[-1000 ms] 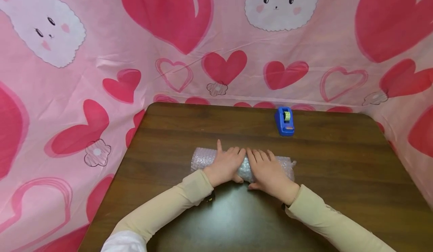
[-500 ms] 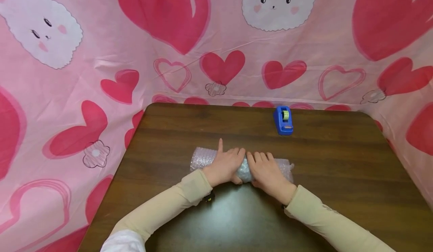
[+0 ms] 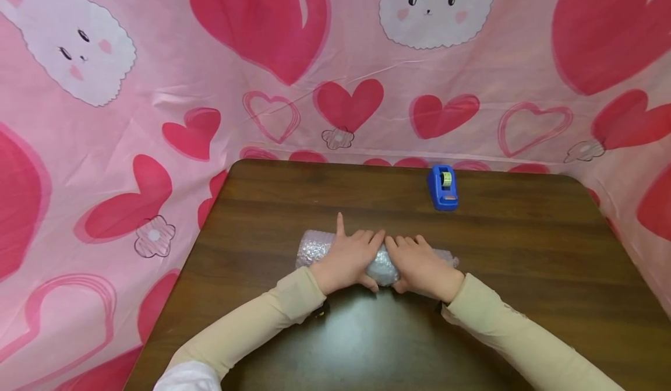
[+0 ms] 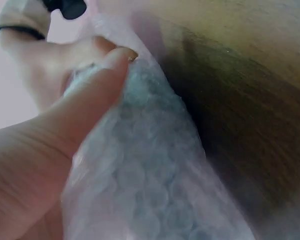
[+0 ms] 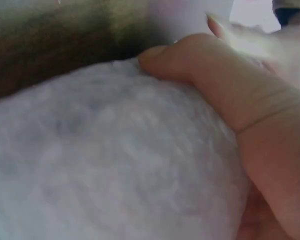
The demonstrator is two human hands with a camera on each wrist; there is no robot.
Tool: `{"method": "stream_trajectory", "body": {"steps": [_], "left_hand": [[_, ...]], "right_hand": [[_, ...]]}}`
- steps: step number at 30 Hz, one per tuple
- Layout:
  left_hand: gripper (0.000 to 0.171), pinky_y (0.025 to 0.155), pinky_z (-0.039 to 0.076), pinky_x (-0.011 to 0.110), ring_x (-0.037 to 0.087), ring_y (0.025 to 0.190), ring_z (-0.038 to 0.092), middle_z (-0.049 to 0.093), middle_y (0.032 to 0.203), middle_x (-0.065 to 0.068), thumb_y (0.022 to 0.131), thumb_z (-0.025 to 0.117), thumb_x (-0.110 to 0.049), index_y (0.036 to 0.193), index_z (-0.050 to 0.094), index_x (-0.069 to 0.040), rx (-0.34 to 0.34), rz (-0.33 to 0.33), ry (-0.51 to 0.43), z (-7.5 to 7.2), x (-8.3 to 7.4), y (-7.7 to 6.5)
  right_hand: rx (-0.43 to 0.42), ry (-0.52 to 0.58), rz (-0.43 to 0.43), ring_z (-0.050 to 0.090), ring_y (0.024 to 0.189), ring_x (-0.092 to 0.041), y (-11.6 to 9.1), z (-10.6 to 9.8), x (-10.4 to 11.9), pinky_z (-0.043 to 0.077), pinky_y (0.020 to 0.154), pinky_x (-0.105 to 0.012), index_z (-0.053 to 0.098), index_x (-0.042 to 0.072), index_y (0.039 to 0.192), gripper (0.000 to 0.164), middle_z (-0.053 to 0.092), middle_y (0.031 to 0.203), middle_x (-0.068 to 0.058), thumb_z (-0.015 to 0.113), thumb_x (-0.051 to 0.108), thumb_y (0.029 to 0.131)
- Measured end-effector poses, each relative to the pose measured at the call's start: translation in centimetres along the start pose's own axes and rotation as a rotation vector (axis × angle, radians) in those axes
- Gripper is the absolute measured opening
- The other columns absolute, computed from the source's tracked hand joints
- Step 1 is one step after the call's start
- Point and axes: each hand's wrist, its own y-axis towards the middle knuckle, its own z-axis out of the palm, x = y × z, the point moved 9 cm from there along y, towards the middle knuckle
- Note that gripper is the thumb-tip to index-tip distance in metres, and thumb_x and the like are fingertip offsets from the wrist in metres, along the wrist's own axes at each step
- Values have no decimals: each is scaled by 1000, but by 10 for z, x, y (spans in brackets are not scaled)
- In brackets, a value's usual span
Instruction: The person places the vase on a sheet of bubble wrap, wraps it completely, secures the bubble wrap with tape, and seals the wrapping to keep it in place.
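Note:
A roll of clear bubble wrap (image 3: pixel 316 247) lies crosswise on the brown table, with something pale bluish-grey showing through its middle. My left hand (image 3: pixel 346 261) grips the roll left of its middle, thumb on the near side and one finger sticking up and away. Close beside it, my right hand (image 3: pixel 421 267) holds the right part, fingers over the top. In the left wrist view, the thumb (image 4: pixel 85 110) presses along the bubbled surface. The right wrist view has the right thumb (image 5: pixel 205 65) bent over the wrap (image 5: pixel 115 150). What is inside stays hidden under the layers.
A blue tape dispenser (image 3: pixel 442 188) with a small roll of tape stands near the table's far edge, right of the bubble wrap. The wooden table (image 3: pixel 283 193) meets a pink curtain (image 3: pixel 362 59) printed with hearts at the back and sides.
The roll's middle has come slightly nearer to the person, and less of its right end shows beside the right hand. Both hands keep their hold. The dispenser stays put.

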Motion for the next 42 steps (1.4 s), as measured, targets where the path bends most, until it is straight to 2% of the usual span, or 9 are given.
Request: {"method": "stream_trajectory", "body": {"steps": [3, 7, 14, 19, 25, 30, 34, 38, 42], "left_hand": [[119, 97, 6, 75, 21, 121, 48, 47, 137, 7, 55, 69, -73, 145, 31, -5, -46, 24, 66, 0, -5, -1], [122, 97, 8, 74, 20, 117, 50, 50, 133, 7, 53, 68, -74, 145, 29, -4, -78, 21, 142, 3, -8, -2], [106, 96, 7, 76, 20, 101, 57, 59, 112, 5, 51, 75, -70, 129, 46, -5, -185, 24, 215, 1, -10, 0], [100, 97, 10, 75, 20, 94, 58, 60, 104, 5, 50, 76, -70, 122, 50, -5, -205, 36, 230, -1, -13, 2], [96, 97, 13, 75, 19, 90, 59, 61, 99, 4, 49, 76, -70, 117, 54, -6, -215, 47, 247, -2, -14, 5], [93, 97, 9, 75, 18, 89, 60, 61, 98, 3, 50, 75, -69, 116, 55, -6, -198, 36, 215, -2, -11, 8], [93, 96, 11, 75, 17, 90, 61, 62, 100, 3, 53, 75, -68, 118, 54, -5, -156, 45, 188, -1, -8, 10], [87, 96, 14, 75, 16, 94, 61, 62, 103, 3, 58, 74, -64, 118, 52, -6, -74, 48, 83, 4, -1, 16], [83, 96, 13, 75, 16, 99, 60, 62, 106, 1, 61, 71, -64, 118, 51, -8, -20, 28, -10, 7, 6, 20]], "right_hand": [[54, 40, 20, 57, 101, -31, 3, 3, -5, 41, 88, -56, 39, -2, 132, 96, 58, 115, -16, 85, 43, 60], [106, 61, 21, 55, 105, -33, 7, 4, -8, 39, 91, -59, 37, -3, 135, 99, 56, 119, -18, 84, 41, 60], [132, 94, 37, 55, 102, -31, 10, 1, -10, 35, 93, -62, 44, 3, 125, 86, 57, 112, -14, 86, 39, 58], [99, 66, 41, 54, 105, -32, 8, 1, -13, 32, 96, -62, 43, 3, 129, 90, 57, 116, -14, 83, 44, 61], [-23, -31, 23, 54, 109, -34, -3, -6, -12, 30, 97, -63, 36, -3, 139, 102, 56, 123, -18, 79, 53, 64], [-145, -119, 2, 56, 105, -34, -11, -11, -7, 32, 97, -62, 39, -3, 137, 106, 57, 119, -19, 79, 58, 61], [-192, -152, 9, 55, 106, -35, -14, -7, -4, 31, 98, -62, 36, -3, 139, 113, 55, 121, -20, 78, 63, 57], [-240, -170, 28, 55, 105, -36, -16, -5, -3, 27, 100, -63, 34, -2, 140, 116, 55, 121, -20, 79, 63, 55], [-289, -195, 23, 57, 97, -36, -14, -5, -4, 31, 96, -63, 40, -2, 134, 108, 58, 112, -19, 83, 56, 54]]}}
